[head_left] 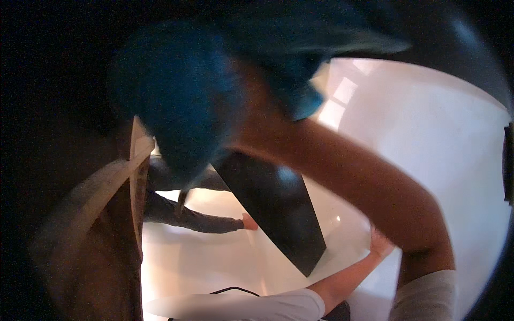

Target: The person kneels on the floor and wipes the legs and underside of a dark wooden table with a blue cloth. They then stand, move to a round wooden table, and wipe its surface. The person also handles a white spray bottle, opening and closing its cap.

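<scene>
My right arm rises from the lower right and bends across the view. Its hand (249, 99) is close up, in shade and blurred, with a blue cloth (176, 80) bunched over and around it. The cloth hides most of the fingers. From the lower edge my left arm, in a pale short sleeve, stretches to the right. My left hand (382, 244) touches the glossy white surface (428, 144); the right forearm covers its fingers. Between the arms, a dark tapered panel (273, 214) slants down toward the left forearm.
Another person's dark-sleeved arm (198, 219) reaches in from the left, its hand (250, 221) beside the dark panel. Brown wooden parts (136, 198) stand upright at the left. Window light reflects on the white surface. Deep shadow fills the far left and top.
</scene>
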Available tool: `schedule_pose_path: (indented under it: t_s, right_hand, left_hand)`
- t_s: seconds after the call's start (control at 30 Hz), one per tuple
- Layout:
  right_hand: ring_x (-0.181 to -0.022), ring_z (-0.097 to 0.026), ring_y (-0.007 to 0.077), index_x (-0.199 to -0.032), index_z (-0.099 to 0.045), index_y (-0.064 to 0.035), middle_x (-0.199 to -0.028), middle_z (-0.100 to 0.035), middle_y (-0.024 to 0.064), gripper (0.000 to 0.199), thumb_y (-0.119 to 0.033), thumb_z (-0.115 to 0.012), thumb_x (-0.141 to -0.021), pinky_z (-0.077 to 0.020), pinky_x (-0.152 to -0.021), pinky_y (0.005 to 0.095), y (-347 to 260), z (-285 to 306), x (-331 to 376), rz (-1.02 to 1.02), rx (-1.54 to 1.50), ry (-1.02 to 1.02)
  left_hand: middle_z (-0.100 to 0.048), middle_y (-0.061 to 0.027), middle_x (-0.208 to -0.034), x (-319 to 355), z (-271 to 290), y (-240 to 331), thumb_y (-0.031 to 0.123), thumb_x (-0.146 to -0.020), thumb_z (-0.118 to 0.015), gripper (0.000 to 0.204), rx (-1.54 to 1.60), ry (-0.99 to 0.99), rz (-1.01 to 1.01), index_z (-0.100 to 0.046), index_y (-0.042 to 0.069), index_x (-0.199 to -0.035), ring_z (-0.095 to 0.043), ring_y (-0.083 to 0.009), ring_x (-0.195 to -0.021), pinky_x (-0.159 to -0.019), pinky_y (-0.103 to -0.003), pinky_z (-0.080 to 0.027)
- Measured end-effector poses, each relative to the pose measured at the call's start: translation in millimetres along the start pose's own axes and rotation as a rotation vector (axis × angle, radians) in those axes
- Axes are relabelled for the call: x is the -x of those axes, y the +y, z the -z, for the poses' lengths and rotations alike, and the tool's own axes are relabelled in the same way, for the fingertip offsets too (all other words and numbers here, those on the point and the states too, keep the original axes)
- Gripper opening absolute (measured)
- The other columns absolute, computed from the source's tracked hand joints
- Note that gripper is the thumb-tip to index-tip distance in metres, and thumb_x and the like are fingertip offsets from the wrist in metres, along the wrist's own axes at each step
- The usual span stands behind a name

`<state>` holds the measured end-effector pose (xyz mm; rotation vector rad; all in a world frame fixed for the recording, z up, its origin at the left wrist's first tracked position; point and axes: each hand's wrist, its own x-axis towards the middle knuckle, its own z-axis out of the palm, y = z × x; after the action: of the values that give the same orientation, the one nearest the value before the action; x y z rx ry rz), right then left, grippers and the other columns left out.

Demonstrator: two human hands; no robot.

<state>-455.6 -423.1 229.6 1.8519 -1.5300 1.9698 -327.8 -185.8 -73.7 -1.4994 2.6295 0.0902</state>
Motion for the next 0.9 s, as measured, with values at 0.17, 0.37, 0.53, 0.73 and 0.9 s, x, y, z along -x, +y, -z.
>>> schedule_pose_path:
  t_s: [0.17, 0.37, 0.53, 0.73, 0.9]
  right_hand:
    - [-0.117, -0.043, 0.0228, -0.127, -0.044, -0.0011, -0.127, -0.044, 0.0188, 0.04, -0.018, -0.052, -0.091, -0.032, -0.1, 0.0354, 155, 85, 127, -0.376, 0.317, 0.079]
    - [-0.122, -0.041, 0.0219, -0.129, -0.043, -0.0009, -0.131, -0.042, 0.0194, 0.043, -0.019, -0.052, -0.091, -0.0298, -0.103, 0.035, 124, 139, 242, -0.694, 0.318, 0.088]
    - [-0.126, -0.039, 0.0212, -0.131, -0.041, -0.0007, -0.135, -0.04, 0.02, 0.045, -0.019, -0.052, -0.091, -0.0279, -0.106, 0.0346, -51, 186, 301, -0.906, -0.112, -0.287]
    - [-0.13, -0.037, 0.0203, -0.134, -0.04, -0.0005, -0.14, -0.038, 0.0206, 0.048, -0.02, -0.053, -0.092, -0.0257, -0.11, 0.0342, -96, 287, 322, -1.259, -0.415, -1.183]
    - [-0.137, -0.026, 0.0198, -0.143, -0.028, -0.0166, -0.148, -0.028, 0.0039, 0.049, -0.027, -0.035, -0.095, -0.0233, -0.109, 0.0437, 57, 360, 431, -0.673, 0.812, -0.155]
  left_hand:
    - [-0.016, -0.0076, -0.153, 7, 30, 5, 0.024, -0.091, -0.045, 0.058, 0.144, 0.128, 0.043, -0.024, 0.019, -0.145, -0.014, -0.027, -0.141, -0.108, -0.058, -0.014]
    - [-0.025, -0.0119, -0.147, 24, 27, 1, 0.023, -0.088, -0.05, 0.058, 0.16, 0.161, 0.048, -0.03, 0.015, -0.141, -0.023, -0.0305, -0.136, -0.108, -0.054, -0.02]
    - [-0.047, -0.0141, -0.128, 87, 54, 80, 0.02, -0.086, -0.052, 0.044, 0.573, 0.077, -0.074, -0.045, 0.009, -0.127, -0.042, -0.0295, -0.121, -0.103, -0.047, -0.03]
    - [-0.061, -0.0145, -0.106, -3, 195, 58, 0.018, -0.083, -0.056, 0.031, 0.282, -0.164, -0.251, -0.056, 0.004, -0.11, -0.055, -0.0288, -0.104, -0.097, -0.043, -0.038]
    - [-0.064, -0.0155, -0.099, -31, 321, -1, 0.019, -0.085, -0.055, 0.025, -0.1, 0.186, -0.236, -0.059, 0.002, -0.102, -0.058, -0.0278, -0.094, -0.088, -0.041, -0.04]
